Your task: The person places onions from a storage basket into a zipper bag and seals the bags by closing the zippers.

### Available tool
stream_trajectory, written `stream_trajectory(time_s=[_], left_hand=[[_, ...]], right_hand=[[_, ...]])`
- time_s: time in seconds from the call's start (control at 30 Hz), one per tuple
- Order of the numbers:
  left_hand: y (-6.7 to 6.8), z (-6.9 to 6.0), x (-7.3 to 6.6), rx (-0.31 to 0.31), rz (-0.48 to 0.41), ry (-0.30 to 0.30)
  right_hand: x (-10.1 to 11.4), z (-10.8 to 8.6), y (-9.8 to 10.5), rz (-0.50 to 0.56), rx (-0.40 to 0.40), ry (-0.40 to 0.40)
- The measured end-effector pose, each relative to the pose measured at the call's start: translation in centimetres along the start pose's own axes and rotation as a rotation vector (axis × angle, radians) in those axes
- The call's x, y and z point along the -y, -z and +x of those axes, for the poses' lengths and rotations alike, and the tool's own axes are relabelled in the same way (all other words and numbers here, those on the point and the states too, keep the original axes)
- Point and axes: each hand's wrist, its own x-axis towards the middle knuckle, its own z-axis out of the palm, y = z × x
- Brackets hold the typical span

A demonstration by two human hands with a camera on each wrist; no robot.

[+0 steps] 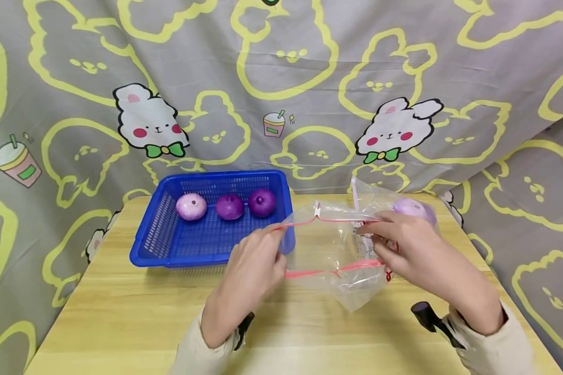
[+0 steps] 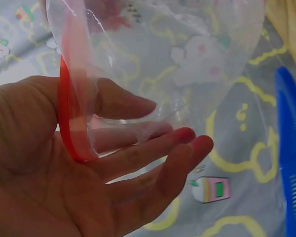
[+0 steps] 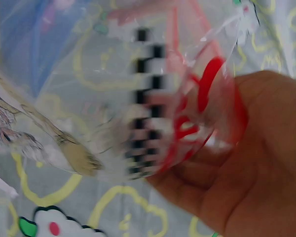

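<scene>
Plastic bag [image 1: 330,247] over the table [image 1: 281,338], basket [image 1: 183,260] at its 10 o'clock | left hand [image 1: 258,260] loosely curled round rim [image 1: 309,273] at 9, right hand [image 1: 410,247] pinching it at 3 | likely light, limp, slippery; best held by rim

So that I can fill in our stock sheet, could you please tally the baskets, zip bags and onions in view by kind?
Basket: 1
Zip bags: 2 (the red-zipped bag and the purple-zipped bag)
Onions: 4 (3 in the basket, 1 in the purple-zipped bag)
Total: 7
</scene>
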Motion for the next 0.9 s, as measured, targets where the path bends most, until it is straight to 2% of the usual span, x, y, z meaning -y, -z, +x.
stream_trajectory(time_s=[0.03, 0.13, 0.27, 0.33, 0.4, 0.5, 0.6, 0.67, 0.77, 0.9], left_hand=[[-0.1, 0.3, 0.2, 0.014, -0.007, 0.002], [-0.4, 0.9, 0.9, 0.054, -0.034, 0.007], [-0.5, 1.5, 1.6, 0.105, -0.060, 0.017], [-0.6, 1.6, 1.9, 0.109, -0.065, 0.016], [-0.7, 1.7, 2.1, 0.100, -0.069, -0.019], [-0.9, 1.7, 2.0, 0.042, -0.092, -0.114], [-0.9, 1.7, 1.8, -0.050, -0.128, -0.215], [-0.9, 1.8, 1.6, -0.114, -0.159, -0.258], [-0.7, 1.9, 1.7, -0.178, -0.213, -0.282], [-0.7, 2.4, 2.2, -0.231, -0.272, -0.272]], right_hand=[[-0.3, 0.0, -0.1, 0.038, -0.013, 0.008], [-0.6, 0.1, -0.4, 0.116, -0.012, -0.045], [-1.1, 0.4, -0.7, 0.189, 0.035, -0.097], [-1.2, 0.4, -0.9, 0.210, 0.056, -0.121], [-1.2, 0.5, -1.2, 0.224, 0.068, -0.143], [-1.2, 0.6, -1.5, 0.239, 0.072, -0.173], [-1.2, 0.7, -1.8, 0.272, 0.087, -0.198], [-1.2, 0.6, -1.9, 0.283, 0.095, -0.211], [-1.2, 0.8, -2.1, 0.274, 0.098, -0.209], [-1.3, 1.2, -2.4, 0.238, 0.086, -0.205]])
